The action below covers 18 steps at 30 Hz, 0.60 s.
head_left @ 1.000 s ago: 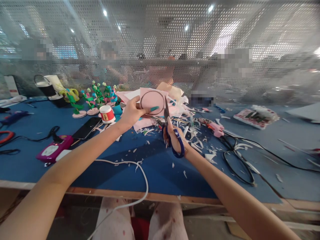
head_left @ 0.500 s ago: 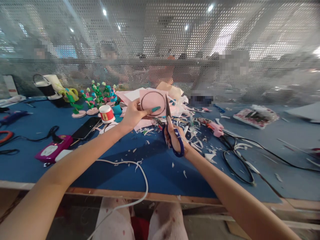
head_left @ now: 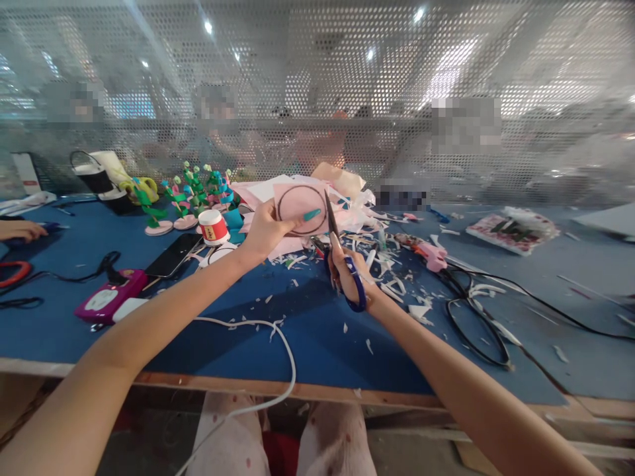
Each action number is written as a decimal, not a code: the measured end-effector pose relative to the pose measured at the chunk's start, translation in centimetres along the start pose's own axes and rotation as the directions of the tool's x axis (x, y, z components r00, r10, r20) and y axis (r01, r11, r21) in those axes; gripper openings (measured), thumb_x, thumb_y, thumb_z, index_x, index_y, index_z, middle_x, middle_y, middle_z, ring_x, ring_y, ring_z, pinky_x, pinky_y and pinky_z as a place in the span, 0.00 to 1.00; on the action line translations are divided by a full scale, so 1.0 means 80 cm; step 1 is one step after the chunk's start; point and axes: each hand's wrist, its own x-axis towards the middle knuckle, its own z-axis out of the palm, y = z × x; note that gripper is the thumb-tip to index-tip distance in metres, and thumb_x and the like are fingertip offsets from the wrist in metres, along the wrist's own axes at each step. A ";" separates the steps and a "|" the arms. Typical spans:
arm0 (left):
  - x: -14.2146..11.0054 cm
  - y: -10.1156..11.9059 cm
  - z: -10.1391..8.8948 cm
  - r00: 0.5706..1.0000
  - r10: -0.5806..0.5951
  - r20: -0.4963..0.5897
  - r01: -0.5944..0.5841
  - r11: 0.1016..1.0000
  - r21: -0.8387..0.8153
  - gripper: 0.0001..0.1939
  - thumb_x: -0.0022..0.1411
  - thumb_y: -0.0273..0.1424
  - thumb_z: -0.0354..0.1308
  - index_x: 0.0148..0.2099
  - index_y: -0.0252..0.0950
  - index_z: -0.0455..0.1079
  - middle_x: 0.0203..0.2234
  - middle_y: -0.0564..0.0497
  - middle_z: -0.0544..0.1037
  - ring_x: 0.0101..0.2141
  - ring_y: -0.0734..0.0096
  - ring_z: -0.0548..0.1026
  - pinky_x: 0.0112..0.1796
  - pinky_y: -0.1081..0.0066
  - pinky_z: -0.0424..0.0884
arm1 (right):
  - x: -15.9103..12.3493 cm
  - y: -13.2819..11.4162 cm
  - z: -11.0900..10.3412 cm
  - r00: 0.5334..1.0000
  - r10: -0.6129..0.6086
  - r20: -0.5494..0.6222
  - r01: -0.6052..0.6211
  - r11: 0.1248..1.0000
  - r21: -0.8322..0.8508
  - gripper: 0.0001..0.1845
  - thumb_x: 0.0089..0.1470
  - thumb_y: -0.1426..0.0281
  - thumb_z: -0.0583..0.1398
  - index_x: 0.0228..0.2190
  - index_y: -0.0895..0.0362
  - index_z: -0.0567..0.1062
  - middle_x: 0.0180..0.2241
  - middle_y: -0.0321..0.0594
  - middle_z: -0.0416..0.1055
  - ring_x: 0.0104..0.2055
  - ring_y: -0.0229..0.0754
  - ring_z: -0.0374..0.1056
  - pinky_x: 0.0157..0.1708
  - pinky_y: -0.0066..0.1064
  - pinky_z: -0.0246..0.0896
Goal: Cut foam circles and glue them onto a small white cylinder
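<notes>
My left hand (head_left: 268,230) pinches a pale pink sheet of paper (head_left: 292,198) by its left edge, the thumb lying over its front. A dark circle outline is drawn on the sheet. In my right hand (head_left: 350,270) is a pair of scissors (head_left: 333,221) with dark blue handles, fingers through the loops. Its blades point up at the sheet's right edge, close to the drawn circle. Behind the sheet lies a heap of pink and white paper (head_left: 258,190). White and pink scraps (head_left: 391,287) are scattered beneath and to the right of my hands.
Left of my hands are a red-and-white cup (head_left: 213,228), a black phone (head_left: 173,256), green paper plants (head_left: 193,185) and a purple power strip (head_left: 112,295). A pink glue gun (head_left: 430,255) lies right. Another person's hand (head_left: 24,230) reaches in at far left. A white cable (head_left: 285,344) crosses the table's front edge.
The sheet has shifted slightly left and down, and the scissor blades have tilted left at its right edge. Another person's hand has come into view at the far left.
</notes>
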 end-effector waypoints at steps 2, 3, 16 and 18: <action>0.003 -0.003 -0.001 0.999 0.015 -0.049 -0.013 0.999 0.045 0.20 0.39 0.34 0.73 0.29 0.34 0.65 0.23 0.54 0.73 0.31 0.67 0.76 0.28 0.70 0.76 | 0.000 -0.002 0.000 1.000 -0.019 0.007 0.019 1.000 -0.006 0.35 0.49 0.35 0.45 0.19 0.53 0.61 0.10 0.33 0.59 0.12 0.35 0.57 0.13 0.28 0.52; 0.005 -0.005 -0.002 0.997 0.019 -0.076 -0.014 0.998 0.065 0.20 0.40 0.33 0.73 0.27 0.34 0.64 0.20 0.55 0.69 0.28 0.70 0.74 0.25 0.72 0.74 | 0.000 -0.002 0.000 1.000 -0.030 0.011 0.030 1.000 -0.009 0.35 0.49 0.35 0.44 0.19 0.53 0.61 0.11 0.33 0.60 0.12 0.35 0.57 0.14 0.28 0.53; 0.010 -0.014 -0.005 0.990 0.042 -0.134 -0.030 0.996 0.090 0.25 0.41 0.36 0.73 0.22 0.37 0.55 0.16 0.60 0.54 0.19 0.81 0.61 0.17 0.76 0.62 | 0.000 -0.004 0.000 0.999 0.019 -0.027 -0.019 1.000 0.001 0.33 0.48 0.36 0.49 0.18 0.53 0.60 0.09 0.31 0.56 0.11 0.35 0.57 0.14 0.28 0.54; 0.010 -0.014 -0.005 0.989 0.044 -0.142 -0.031 0.995 0.094 0.25 0.41 0.35 0.73 0.22 0.37 0.55 0.16 0.60 0.54 0.20 0.80 0.62 0.17 0.76 0.62 | 0.000 -0.004 0.001 1.000 0.007 -0.026 -0.007 1.000 -0.002 0.33 0.48 0.36 0.49 0.17 0.53 0.60 0.09 0.31 0.56 0.11 0.36 0.57 0.14 0.28 0.54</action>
